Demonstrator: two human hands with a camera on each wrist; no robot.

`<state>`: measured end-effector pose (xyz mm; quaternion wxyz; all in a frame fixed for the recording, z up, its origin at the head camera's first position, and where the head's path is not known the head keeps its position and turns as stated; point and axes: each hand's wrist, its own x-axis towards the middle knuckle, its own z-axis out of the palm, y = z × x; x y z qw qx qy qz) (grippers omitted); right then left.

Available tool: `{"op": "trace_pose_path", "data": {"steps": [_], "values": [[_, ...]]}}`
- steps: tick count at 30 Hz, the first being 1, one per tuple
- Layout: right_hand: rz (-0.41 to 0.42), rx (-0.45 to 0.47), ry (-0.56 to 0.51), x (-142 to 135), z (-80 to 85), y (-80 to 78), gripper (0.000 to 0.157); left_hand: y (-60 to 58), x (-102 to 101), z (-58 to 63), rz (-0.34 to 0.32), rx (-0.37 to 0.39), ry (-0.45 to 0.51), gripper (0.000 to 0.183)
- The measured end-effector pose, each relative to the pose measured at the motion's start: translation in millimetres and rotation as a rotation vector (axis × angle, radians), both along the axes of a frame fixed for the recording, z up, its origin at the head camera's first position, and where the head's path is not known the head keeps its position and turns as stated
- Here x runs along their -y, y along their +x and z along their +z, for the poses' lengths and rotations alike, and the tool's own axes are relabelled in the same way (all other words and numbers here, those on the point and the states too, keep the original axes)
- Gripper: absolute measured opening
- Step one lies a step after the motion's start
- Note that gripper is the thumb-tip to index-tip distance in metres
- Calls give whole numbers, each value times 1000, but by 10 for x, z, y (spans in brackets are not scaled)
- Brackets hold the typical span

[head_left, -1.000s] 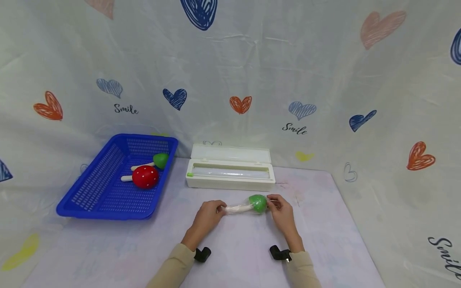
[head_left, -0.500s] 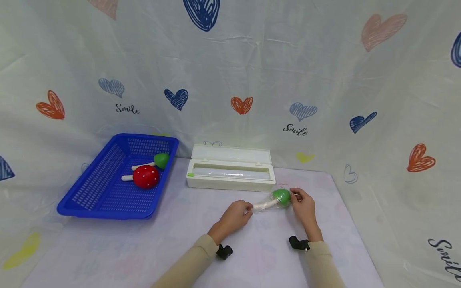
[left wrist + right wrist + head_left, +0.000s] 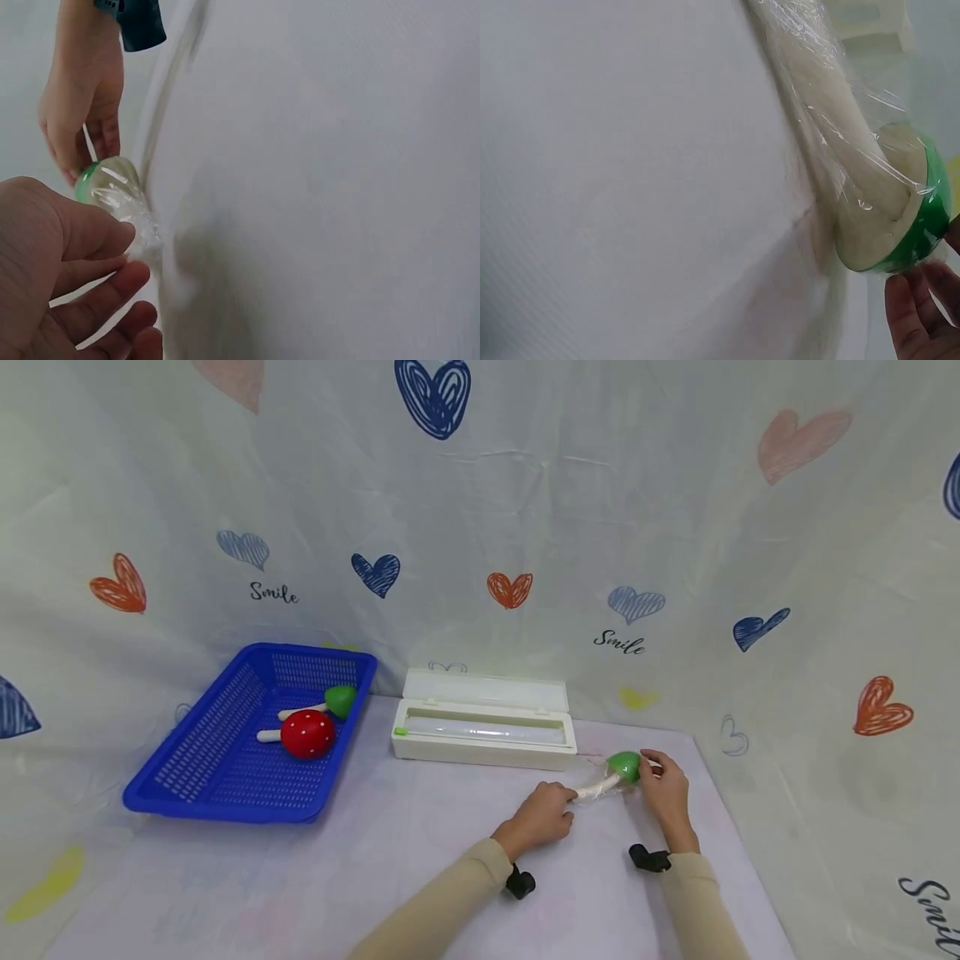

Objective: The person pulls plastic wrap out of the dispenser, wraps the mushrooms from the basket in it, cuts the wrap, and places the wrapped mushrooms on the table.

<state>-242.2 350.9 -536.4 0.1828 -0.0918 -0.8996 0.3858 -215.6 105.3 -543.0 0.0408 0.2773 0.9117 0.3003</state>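
Observation:
A toy mushroom (image 3: 624, 766) with a green cap and pale stem is wrapped in clear plastic film, right of the middle of the table. My left hand (image 3: 542, 814) pinches the stem end, where the film is bunched, between thumb and forefinger; its other fingers curl loosely in the left wrist view. At the cap end, my right hand (image 3: 666, 789) holds the green cap (image 3: 934, 214) with its fingertips. Film wrinkles show along the stem (image 3: 840, 112) in the right wrist view.
A white cling film box (image 3: 483, 747) with its lid raised stands at the back, a roll inside. To the left, a blue basket (image 3: 217, 789) holds a red spotted toy mushroom (image 3: 307, 734) and a green-capped one (image 3: 341, 701). A heart-printed curtain (image 3: 450, 510) hangs behind.
Both hands have carried the wrapped mushroom to the right, past the right end of the film box. The head view has shifted slightly. Basket and box have stayed in place.

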Motion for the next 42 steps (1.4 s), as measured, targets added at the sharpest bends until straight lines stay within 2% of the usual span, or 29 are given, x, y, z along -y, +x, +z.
{"op": "trace_pose_path", "data": {"steps": [4,9,12,15,19,23,29,33,38,42], "values": [[-34,-18,-1,-95,6,-38,32,8,-168,-3,8,-64,-38,36],[-62,-32,-16,-187,-3,-97,34,7,-295,-11,-4,-96,-61,38],[-75,-17,7,-225,-18,-104,33,4,-317,-20,-17,-104,-65,37],[-74,-3,33,-227,-12,-99,32,8,-256,-7,-22,-100,-60,37],[-53,-12,52,-209,25,-94,31,-11,-70,66,-21,-119,-60,34],[-21,-30,80,-188,82,-94,30,-65,200,217,-28,-172,-61,31],[74,-151,138,-68,171,-142,25,-188,657,462,-42,-188,-80,30],[181,-194,182,122,265,-215,25,-284,949,560,-9,-224,-79,28],[291,-170,219,445,410,-271,30,-378,1292,643,55,-305,-106,26],[375,-135,264,703,485,-306,34,-450,1543,675,86,-323,-127,27]]}}
